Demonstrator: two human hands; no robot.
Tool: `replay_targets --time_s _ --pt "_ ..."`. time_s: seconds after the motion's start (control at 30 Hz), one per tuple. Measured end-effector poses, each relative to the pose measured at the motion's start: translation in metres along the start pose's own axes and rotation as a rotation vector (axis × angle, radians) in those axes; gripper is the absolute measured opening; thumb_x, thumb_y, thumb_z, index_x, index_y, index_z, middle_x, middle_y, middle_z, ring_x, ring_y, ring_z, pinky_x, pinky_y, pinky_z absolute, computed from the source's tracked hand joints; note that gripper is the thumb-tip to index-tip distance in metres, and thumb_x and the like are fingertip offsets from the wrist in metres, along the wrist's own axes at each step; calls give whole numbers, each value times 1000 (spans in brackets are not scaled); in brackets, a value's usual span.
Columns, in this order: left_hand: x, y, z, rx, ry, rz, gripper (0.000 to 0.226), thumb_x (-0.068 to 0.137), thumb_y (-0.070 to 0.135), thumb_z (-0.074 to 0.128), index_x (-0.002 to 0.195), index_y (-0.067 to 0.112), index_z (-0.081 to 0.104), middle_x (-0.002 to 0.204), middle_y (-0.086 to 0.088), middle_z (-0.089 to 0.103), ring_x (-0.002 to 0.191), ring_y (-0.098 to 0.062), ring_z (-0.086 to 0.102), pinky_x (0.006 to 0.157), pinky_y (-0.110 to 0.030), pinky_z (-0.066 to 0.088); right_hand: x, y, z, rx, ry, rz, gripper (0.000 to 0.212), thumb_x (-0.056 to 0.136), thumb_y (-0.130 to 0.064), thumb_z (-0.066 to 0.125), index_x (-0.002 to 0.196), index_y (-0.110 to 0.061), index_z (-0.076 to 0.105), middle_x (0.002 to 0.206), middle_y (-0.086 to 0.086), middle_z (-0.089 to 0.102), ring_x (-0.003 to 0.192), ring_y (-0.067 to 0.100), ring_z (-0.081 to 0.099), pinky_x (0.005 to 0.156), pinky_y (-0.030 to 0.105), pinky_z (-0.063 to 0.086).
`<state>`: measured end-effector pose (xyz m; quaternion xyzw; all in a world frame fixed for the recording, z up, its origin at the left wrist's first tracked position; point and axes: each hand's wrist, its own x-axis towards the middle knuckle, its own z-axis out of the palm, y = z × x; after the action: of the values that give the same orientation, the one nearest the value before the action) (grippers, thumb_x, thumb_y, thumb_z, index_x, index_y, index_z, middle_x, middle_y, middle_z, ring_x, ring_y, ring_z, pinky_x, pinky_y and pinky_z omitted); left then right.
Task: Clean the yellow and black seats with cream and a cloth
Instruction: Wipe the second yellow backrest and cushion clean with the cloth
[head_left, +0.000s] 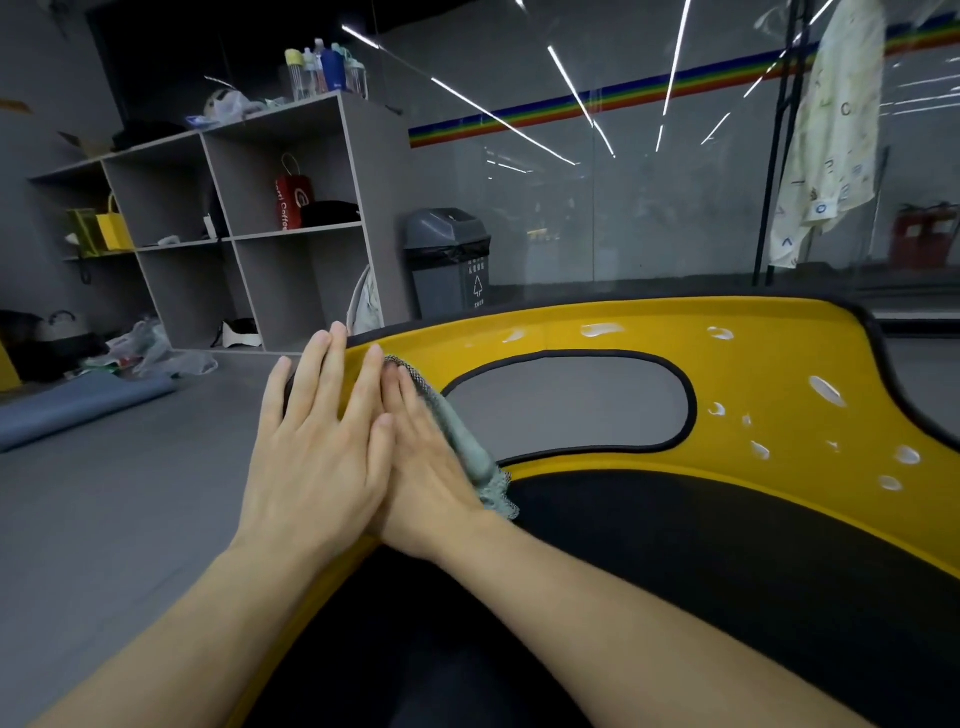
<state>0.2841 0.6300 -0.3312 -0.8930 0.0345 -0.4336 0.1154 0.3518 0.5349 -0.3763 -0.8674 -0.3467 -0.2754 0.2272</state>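
A yellow and black seat (779, 374) fills the lower right, its yellow back pierced by an oval opening edged in black. Several dabs of white cream (826, 389) dot the yellow along the top and right side. A grey-green cloth (467, 447) lies on the yellow at the opening's left edge. My right hand (426, 467) presses flat on the cloth with straight fingers. My left hand (317, 441) lies flat beside it on the seat's left edge, fingers straight, partly overlapping the right hand.
A grey shelf unit (270, 208) with bags and bottles stands at the back left. A grey waste bin (449, 260) sits beside it by a glass wall. A blue mat (78, 410) and plastic bags lie on the grey floor at left.
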Motion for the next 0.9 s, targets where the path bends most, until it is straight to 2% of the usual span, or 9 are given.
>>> replay_targets --time_s 0.07,0.23,0.3,0.43,0.5,0.63,0.73,0.8,0.9 --pt "0 -1 1 -15 5 -4 62 99 38 26 155 11 31 164 -17 15 153 -27 9 122 -50 13 2 21 -10 -78 20 35 84 95 -49 39 155 -15 -10 162 6 -17 146 18 -22 121 45 6" --pt "0 0 0 -14 -3 -6 62 101 40 25 156 12 30 164 -17 14 153 -26 8 123 -50 12 13 62 -33 -101 142 378 91 92 -73 19 155 -14 -10 162 5 -16 147 17 -20 121 44 -2" --pt "1 0 1 -2 1 -5 62 100 39 26 155 12 31 164 -17 14 153 -27 9 122 -50 13 12 46 -22 -79 134 295 86 94 -66 19 155 -9 -5 162 10 -10 148 22 -17 121 46 1" --pt "0 0 3 18 4 8 61 100 36 27 155 11 31 164 -18 13 153 -28 8 122 -51 13 -4 18 -3 -149 -41 -143 70 98 -41 26 156 -11 0 163 7 -8 148 19 -16 121 45 4" --pt "0 1 3 2 11 17 61 99 37 28 154 10 33 164 -19 15 153 -29 11 122 -51 12 1 48 -24 -223 29 -68 68 99 -50 17 156 -15 4 163 3 -3 149 15 -11 121 48 3" --pt "0 2 0 21 -10 7 63 100 41 24 156 12 29 164 -18 13 154 -27 5 123 -53 8 -6 116 -58 -427 73 265 74 96 -66 4 155 -22 -8 162 -2 -14 147 13 -19 119 51 -6" --pt "1 3 0 32 -16 1 63 100 42 25 156 13 29 164 -19 14 154 -28 4 122 -55 7 -6 109 -51 -346 131 411 75 97 -65 7 155 -19 -8 162 0 -13 147 16 -18 119 52 -5" --pt "1 4 1 46 -11 10 63 99 41 28 155 12 31 163 -21 16 153 -30 6 122 -55 6 0 82 -37 -268 114 388 76 98 -61 11 155 -16 -8 162 3 -12 147 20 -19 118 54 -4" --pt "1 5 -1 42 1 14 64 97 39 32 153 9 35 162 -23 19 153 -33 10 122 -57 7 -7 54 -22 -285 30 153 73 99 -58 15 156 -16 -5 163 1 -10 148 15 -18 117 56 -5"
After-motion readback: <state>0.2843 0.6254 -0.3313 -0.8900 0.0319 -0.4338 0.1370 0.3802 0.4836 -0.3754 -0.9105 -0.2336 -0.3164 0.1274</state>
